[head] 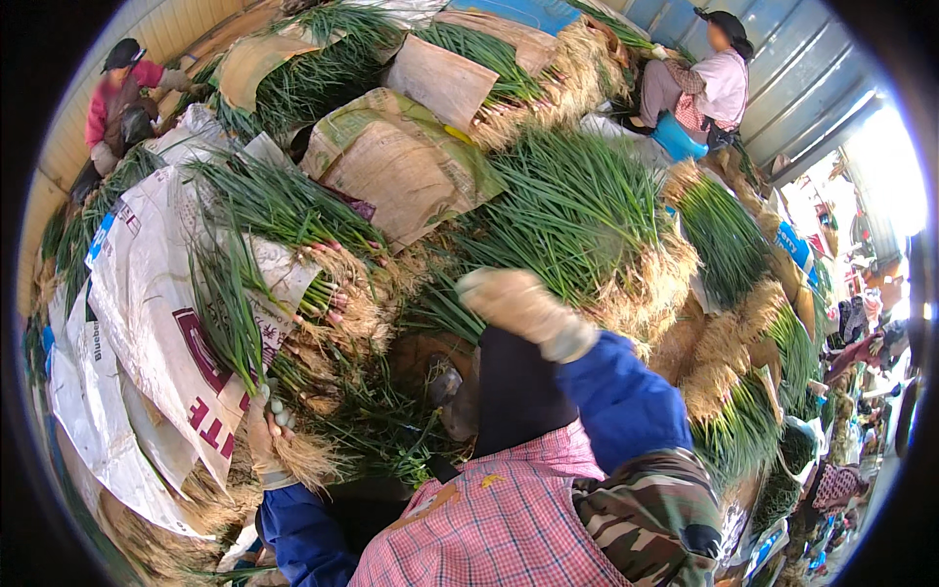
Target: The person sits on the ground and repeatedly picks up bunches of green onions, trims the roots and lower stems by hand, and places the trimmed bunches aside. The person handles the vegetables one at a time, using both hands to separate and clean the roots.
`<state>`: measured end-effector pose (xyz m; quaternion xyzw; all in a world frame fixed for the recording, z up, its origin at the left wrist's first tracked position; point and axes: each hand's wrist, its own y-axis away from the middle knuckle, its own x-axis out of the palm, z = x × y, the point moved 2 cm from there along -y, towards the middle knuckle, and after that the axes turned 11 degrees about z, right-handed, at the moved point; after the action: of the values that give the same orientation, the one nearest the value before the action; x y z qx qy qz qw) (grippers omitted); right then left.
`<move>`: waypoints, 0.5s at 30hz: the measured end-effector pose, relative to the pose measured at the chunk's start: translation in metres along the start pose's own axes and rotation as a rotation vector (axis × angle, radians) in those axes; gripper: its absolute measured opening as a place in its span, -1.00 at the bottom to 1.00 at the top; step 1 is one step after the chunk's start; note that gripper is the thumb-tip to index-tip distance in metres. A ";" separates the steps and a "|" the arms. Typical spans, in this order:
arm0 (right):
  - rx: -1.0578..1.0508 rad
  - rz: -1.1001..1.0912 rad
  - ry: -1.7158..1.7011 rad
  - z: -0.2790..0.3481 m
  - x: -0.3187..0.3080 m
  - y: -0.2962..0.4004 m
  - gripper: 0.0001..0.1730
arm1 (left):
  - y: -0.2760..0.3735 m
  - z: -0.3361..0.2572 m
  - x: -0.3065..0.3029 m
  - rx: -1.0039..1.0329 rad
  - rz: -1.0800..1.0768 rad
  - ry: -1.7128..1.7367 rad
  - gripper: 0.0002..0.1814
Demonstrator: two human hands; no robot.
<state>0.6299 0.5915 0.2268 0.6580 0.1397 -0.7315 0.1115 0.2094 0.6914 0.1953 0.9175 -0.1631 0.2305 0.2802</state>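
My left hand, in a tan glove, grips a small bunch of green onions near the root end. Their leaves point up and away over a printed white sack, and a tuft of pale roots hangs beside my wrist. My right hand, also gloved, is raised in front of my dark-covered knee. It is motion-blurred, so its fingers and anything in them cannot be made out. Beyond my left hand, loose green onions with pinkish bulbs rest on the sacks.
A large pile of green onions lies ahead, with rooty bundles to the right. Loose leaf trimmings cover the ground by my knee. A brown woven sack covers part of the heap. One person sits far left, another far right.
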 end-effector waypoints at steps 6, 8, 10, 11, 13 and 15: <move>0.017 -0.006 0.076 0.059 0.038 -0.128 -0.88 | 0.019 -0.022 0.019 0.092 -0.100 -0.236 -0.70; 0.105 -0.081 -0.460 0.048 0.055 -0.163 -0.90 | 0.008 -0.016 0.009 0.144 -0.249 -0.384 -0.76; 0.416 -0.099 -1.395 0.043 0.067 -0.187 -0.93 | 0.001 -0.016 0.007 0.060 -0.256 -0.216 -0.79; 0.437 -0.062 -1.252 0.043 0.082 -0.202 -0.92 | -0.006 -0.011 -0.002 0.079 -0.187 -0.127 -0.79; 0.305 -0.084 -1.047 0.052 0.121 -0.230 -0.77 | -0.004 -0.014 0.003 0.055 -0.172 -0.042 -0.75; 0.272 0.021 -0.908 0.093 0.105 -0.252 -0.58 | -0.002 -0.011 -0.010 0.104 -0.180 -0.013 -0.74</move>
<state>0.4441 0.7969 0.1459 0.2815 -0.0271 -0.9557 0.0815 0.1984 0.7014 0.1972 0.9432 -0.0698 0.2065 0.2506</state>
